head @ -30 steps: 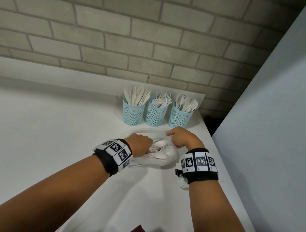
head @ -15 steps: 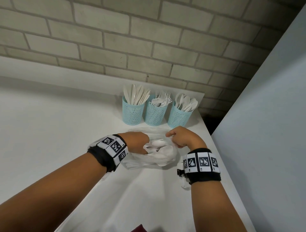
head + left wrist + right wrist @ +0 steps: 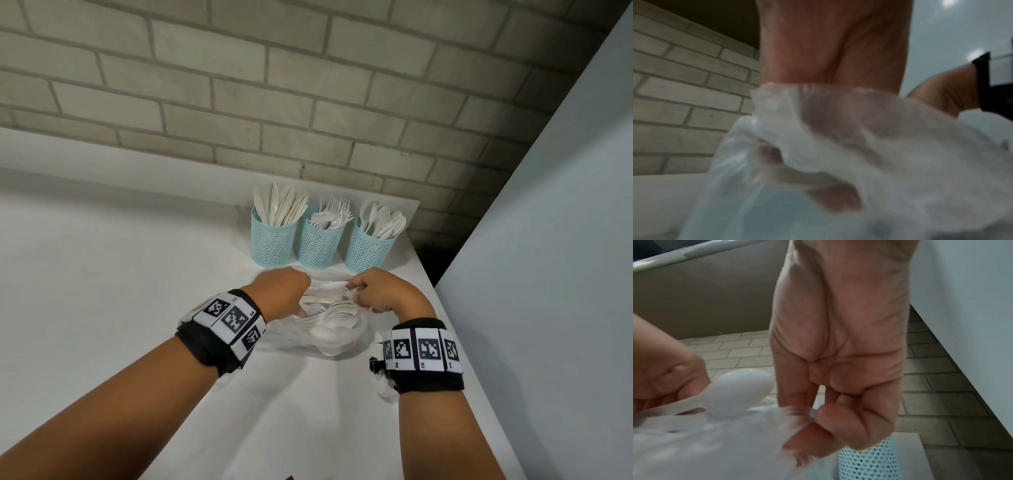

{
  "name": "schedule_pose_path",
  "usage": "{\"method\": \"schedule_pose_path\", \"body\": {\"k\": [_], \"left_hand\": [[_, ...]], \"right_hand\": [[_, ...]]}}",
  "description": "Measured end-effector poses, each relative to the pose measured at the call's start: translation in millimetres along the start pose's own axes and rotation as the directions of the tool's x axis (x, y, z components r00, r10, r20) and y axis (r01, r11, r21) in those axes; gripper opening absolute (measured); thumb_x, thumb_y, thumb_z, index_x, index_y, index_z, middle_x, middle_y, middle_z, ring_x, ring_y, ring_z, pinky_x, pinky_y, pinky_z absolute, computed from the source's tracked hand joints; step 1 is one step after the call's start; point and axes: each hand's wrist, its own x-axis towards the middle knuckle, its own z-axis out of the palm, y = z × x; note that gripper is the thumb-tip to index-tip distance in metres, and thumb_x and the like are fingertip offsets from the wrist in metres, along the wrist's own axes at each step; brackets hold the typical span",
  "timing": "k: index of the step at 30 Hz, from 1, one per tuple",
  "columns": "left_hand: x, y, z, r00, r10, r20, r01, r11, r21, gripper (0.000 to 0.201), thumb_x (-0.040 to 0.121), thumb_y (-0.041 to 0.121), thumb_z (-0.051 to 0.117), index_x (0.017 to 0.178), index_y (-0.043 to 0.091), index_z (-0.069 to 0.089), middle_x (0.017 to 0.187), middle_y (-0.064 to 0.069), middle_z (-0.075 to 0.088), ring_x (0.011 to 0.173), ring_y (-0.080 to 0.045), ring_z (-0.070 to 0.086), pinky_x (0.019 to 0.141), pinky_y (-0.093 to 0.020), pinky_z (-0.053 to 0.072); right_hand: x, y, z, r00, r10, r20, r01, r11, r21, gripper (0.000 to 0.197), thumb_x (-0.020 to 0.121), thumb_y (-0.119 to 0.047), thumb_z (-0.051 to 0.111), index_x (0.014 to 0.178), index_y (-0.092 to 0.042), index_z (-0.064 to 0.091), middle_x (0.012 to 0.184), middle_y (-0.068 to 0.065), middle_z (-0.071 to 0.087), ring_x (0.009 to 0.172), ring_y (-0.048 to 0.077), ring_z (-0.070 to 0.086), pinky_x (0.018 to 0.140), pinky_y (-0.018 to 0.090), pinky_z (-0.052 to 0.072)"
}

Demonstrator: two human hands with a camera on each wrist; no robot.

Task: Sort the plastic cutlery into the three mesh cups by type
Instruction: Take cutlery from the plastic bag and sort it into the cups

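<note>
Three light-blue mesh cups stand at the back of the white table: the knife cup, the fork cup and the spoon cup. In front of them lies a clear plastic bag of white spoons. My left hand reaches into the bag's mouth. In the right wrist view it pinches the handle of a white spoon. My right hand pinches the bag's rim between thumb and fingers, beside the spoon cup.
A brick wall runs behind the cups. A pale grey panel stands along the right, close to the table's right edge. White tabletop spreads to the left.
My left hand has drawn slightly back to the left in the bag's mouth, and the spoons have shifted with it. My right hand keeps its pinch on the rim.
</note>
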Motion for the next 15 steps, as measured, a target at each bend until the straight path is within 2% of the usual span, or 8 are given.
{"method": "schedule_pose_path", "body": {"k": [4,7,9,11,13,14,15], "left_hand": [[0.7,0.0,-5.6,0.999,-0.035,0.039,0.039,0.993,-0.111,0.032,0.092,0.031,0.057,0.106,0.003,0.056,0.101,-0.009,0.059,0.093,-0.026,0.056,0.072,-0.028,0.036],[-1.3,-3.3,-6.7,0.998,-0.068,0.011,0.069,0.990,-0.127,0.030,0.093,0.032,0.054,0.111,0.008,0.057,0.109,-0.006,0.062,0.100,-0.025,0.057,0.075,-0.030,0.038],[-2.5,-6.7,-6.8,0.996,-0.090,0.003,0.089,0.982,-0.164,0.030,0.094,0.032,0.051,0.114,0.010,0.056,0.112,-0.006,0.061,0.097,-0.023,0.056,0.075,-0.028,0.039],[-4.9,-9.7,-7.7,0.996,-0.089,0.009,0.089,0.972,-0.218,0.030,0.094,0.032,0.051,0.116,0.011,0.055,0.113,-0.006,0.061,0.091,-0.021,0.052,0.074,-0.027,0.038],[-7.3,-12.0,-8.1,0.997,-0.078,0.005,0.077,0.963,-0.257,0.032,0.094,0.030,0.052,0.120,0.012,0.055,0.115,-0.006,0.061,0.094,-0.021,0.054,0.076,-0.027,0.040],[-8.5,-12.4,-8.0,0.997,-0.074,-0.004,0.070,0.961,-0.266,0.033,0.094,0.029,0.052,0.122,0.012,0.055,0.116,-0.007,0.061,0.098,-0.023,0.056,0.077,-0.028,0.041],[-9.9,-12.1,-7.6,0.997,-0.070,-0.027,0.060,0.961,-0.270,0.033,0.094,0.028,0.052,0.123,0.012,0.055,0.116,-0.008,0.061,0.100,-0.024,0.057,0.077,-0.028,0.041]], "right_hand": [[-2.8,-1.3,-1.9,1.000,-0.024,0.000,0.024,0.999,-0.023,0.041,0.090,0.000,0.050,0.124,-0.020,0.061,0.077,-0.006,0.051,0.060,0.008,0.045,0.052,0.016,0.037],[-5.1,0.2,-2.8,0.999,-0.035,-0.009,0.034,0.999,-0.042,0.042,0.091,0.001,0.048,0.123,-0.022,0.061,0.082,-0.006,0.052,0.065,0.008,0.047,0.057,0.017,0.038],[-4.4,3.5,-3.3,0.999,-0.034,-0.015,0.033,0.998,-0.045,0.043,0.091,0.002,0.044,0.121,-0.021,0.064,0.086,-0.001,0.056,0.066,0.009,0.047,0.058,0.017,0.039],[-4.0,5.7,-3.7,1.000,-0.020,-0.006,0.020,0.999,-0.042,0.043,0.091,0.003,0.041,0.117,-0.020,0.066,0.083,-0.003,0.059,0.063,0.008,0.046,0.054,0.016,0.037],[-3.8,6.6,-3.2,1.000,-0.002,0.018,0.002,0.999,-0.044,0.045,0.089,0.004,0.039,0.116,-0.021,0.066,0.094,-0.004,0.063,0.066,0.006,0.049,0.055,0.016,0.038],[-4.2,6.6,-2.7,1.000,0.006,0.029,-0.005,0.999,-0.053,0.048,0.089,0.004,0.038,0.118,-0.023,0.065,0.095,-0.004,0.062,0.067,0.007,0.049,0.056,0.016,0.039],[-4.6,6.3,-2.1,0.999,0.010,0.039,-0.007,0.997,-0.070,0.050,0.088,0.004,0.038,0.120,-0.025,0.064,0.089,-0.004,0.061,0.064,0.007,0.048,0.055,0.017,0.038]]}}
